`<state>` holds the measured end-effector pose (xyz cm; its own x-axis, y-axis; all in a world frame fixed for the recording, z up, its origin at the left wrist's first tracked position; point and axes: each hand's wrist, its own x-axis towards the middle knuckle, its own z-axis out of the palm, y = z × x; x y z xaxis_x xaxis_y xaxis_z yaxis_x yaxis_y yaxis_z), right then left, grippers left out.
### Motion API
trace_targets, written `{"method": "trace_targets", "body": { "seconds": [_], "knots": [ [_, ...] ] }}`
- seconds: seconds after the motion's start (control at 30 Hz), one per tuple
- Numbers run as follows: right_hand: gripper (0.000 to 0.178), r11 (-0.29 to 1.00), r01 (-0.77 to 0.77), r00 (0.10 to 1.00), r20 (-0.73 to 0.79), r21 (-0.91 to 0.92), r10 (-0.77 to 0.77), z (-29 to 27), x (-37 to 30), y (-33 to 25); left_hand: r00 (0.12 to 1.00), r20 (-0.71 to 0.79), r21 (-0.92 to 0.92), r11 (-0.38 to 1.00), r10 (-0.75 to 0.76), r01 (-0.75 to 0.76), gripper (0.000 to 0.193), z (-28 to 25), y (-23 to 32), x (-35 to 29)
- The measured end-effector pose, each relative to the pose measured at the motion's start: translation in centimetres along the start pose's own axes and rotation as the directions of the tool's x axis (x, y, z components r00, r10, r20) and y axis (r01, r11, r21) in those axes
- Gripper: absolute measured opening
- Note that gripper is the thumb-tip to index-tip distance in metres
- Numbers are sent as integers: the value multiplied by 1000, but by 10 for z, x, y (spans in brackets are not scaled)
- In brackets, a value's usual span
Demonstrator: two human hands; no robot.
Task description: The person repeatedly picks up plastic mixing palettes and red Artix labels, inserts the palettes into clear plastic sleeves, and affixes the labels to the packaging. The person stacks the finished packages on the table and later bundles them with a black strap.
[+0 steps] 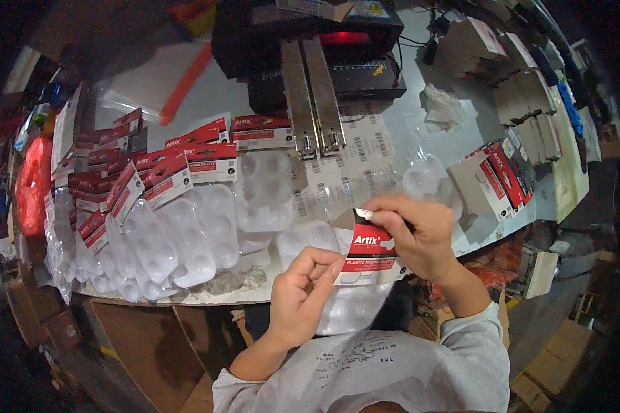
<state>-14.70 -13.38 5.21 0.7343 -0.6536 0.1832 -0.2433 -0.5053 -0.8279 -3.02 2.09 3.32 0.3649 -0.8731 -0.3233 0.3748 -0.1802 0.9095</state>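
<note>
Between my two hands is a red, black and white header card [372,256] with a hang hole. My left hand [302,292] pinches its left edge between thumb and fingers. At the card's upper right corner, my right hand [420,237] grips with thumb and bent fingers. A white plastic mixing palette [351,308] hangs right below the card, close to my shirt; whether the two are joined is hidden. Just beyond my left hand, another white palette [306,241] lies near the table's front edge.
Carded palettes [200,227] pile up at left. A black machine [365,41] with metal bars [313,96] stands at the back, near barcode label sheets [348,148]. Red header cards [506,179] stack at right beside a palette [427,179]. Clear bags [148,82] lie far left.
</note>
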Motion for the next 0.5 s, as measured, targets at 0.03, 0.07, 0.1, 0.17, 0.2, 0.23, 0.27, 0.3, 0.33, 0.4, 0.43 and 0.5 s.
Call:
{"method": "trace_targets", "body": {
  "seconds": [0.03, 0.07, 0.1, 0.17, 0.2, 0.23, 0.27, 0.3, 0.33, 0.4, 0.43, 0.5],
  "knots": [
    [16, 1000, -22, 998, 53, 0, 22, 0, -2, 1, 1000, -26, -26, 1000, 15, -16, 21, 1, 0, 0],
    [29, 995, 80, 996, 48, -60, -77, 0, -4, 2, 1000, -20, -40, 999, 8, -9, 21, 2, 0, 1],
    [33, 994, 95, 994, 59, -50, -92, 1, -7, 3, 999, -40, -46, 999, 16, -18, 21, 2, 0, 1],
    [41, 994, 109, 991, 76, -20, -107, 2, -10, 6, 1000, -30, -41, 999, 5, -6, 21, 3, -1, 1],
    [45, 996, 82, 991, 111, -27, -78, 2, -11, 8, 1000, -18, -6, 1000, -14, 14, 22, 3, -1, 1],
    [44, 996, 87, 990, 111, -23, -84, 3, -12, 9, 1000, -14, 19, 1000, -7, 7, 22, 3, -1, 1],
    [42, 996, 92, 990, 109, -16, -90, 3, -12, 10, 1000, -28, 40, 999, 8, -7, 23, 3, -1, 1],
    [41, 996, 88, 990, 109, -8, -87, 4, -13, 11, 1000, -26, 37, 999, 16, -15, 23, 3, -2, 1],
    [38, 994, 109, 988, 111, -4, -108, 3, -13, 11, 999, -40, 31, 999, 30, -29, 23, 3, -2, 2],
    [33, 994, 112, 982, 152, -8, -109, 1, -13, 11, 998, -49, 50, 998, 39, -36, 23, 3, -3, 2],
    [31, 990, 138, 982, 135, -26, -134, -1, -12, 11, 999, -43, 75, 997, 33, -30, 23, 3, -3, 2],
    [25, 984, 153, 978, 158, -95, -137, -8, -11, 10, 999, -42, 115, 993, 22, -17, 22, 3, -3, 2]
  ]
}}
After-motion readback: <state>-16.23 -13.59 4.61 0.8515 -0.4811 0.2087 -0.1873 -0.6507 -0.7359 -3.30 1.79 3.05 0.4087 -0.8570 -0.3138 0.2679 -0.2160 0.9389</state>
